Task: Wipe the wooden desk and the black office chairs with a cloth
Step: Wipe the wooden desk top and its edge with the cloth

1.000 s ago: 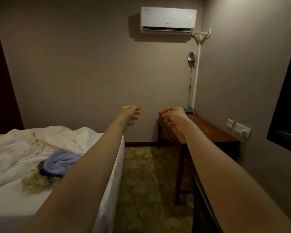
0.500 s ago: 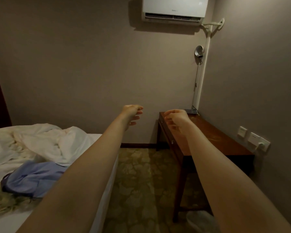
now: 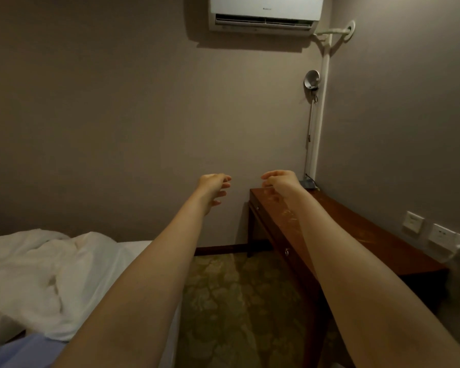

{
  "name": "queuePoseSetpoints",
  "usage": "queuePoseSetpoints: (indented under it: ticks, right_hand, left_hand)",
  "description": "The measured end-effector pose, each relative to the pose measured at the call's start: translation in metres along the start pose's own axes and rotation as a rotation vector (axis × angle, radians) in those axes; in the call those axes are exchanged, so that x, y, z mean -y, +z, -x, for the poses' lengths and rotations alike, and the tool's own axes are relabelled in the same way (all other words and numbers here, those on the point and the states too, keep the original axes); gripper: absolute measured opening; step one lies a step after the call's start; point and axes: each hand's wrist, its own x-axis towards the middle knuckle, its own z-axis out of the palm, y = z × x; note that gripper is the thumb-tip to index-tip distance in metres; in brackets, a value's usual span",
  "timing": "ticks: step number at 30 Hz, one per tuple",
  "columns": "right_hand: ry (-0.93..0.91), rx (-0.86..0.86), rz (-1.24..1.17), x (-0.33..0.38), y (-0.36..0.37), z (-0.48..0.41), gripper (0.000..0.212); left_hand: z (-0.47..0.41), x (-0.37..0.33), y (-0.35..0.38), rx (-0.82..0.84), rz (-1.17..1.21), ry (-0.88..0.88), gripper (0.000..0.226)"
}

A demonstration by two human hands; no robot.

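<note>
Wooden table (image 3: 356, 235) stands along the wall on the right side of the frame, its far end in the room's corner and its reddish-brown top running back toward the lower right. Small round knobs show on its front face. A small dark object (image 3: 308, 183) lies at the far end of the top; what it is I cannot tell.

Both bare arms reach forward into the middle of the frame. The left hand (image 3: 213, 185) hangs in the air just left of the table's far corner, its fingers (image 3: 225, 179) loosely curled and grasping nothing. The right hand (image 3: 282, 181) is above the far end of the tabletop, its fingers (image 3: 267, 176) also relaxed, bent downward and empty; whether they touch the wood cannot be told.

A bed (image 3: 144, 245) with rumpled white sheets (image 3: 51, 274) fills the lower left, with blue fabric (image 3: 19, 353) at the bottom left corner. Patterned carpet (image 3: 237, 301) lies between bed and table. An air conditioner (image 3: 266, 11) is at the top centre, a white pipe (image 3: 320, 107) runs down the corner, a round wall lamp (image 3: 311, 78) sits beside it, and wall sockets (image 3: 441, 235) are at the right edge.
</note>
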Motion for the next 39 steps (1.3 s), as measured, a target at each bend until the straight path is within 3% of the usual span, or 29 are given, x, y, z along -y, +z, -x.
queuePoseSetpoints:
  ticks: [11,24,33,39]
  right_hand:
    - [0.044,0.007,0.014,-0.022,0.052,-0.137,0.02]
    - [-0.002,0.015,0.027,-0.044,0.065,-0.372,0.021]
    - [0.053,-0.015,0.013,-0.076,0.079,-0.495,0.022]
    - [0.089,-0.067,0.052,-0.1,0.104,-0.582,0.028]
  left_hand:
    - [-0.157,0.011,-0.003,0.026,0.011,-0.002,0.028]
    - [-0.387,0.005,0.06,0.007,0.034,0.032,0.019]
    - [-0.52,0.034,0.086,0.032,0.032,-0.054,0.013]
    - [-0.621,0.052,0.092,0.098,0.03,-0.067,0.028]
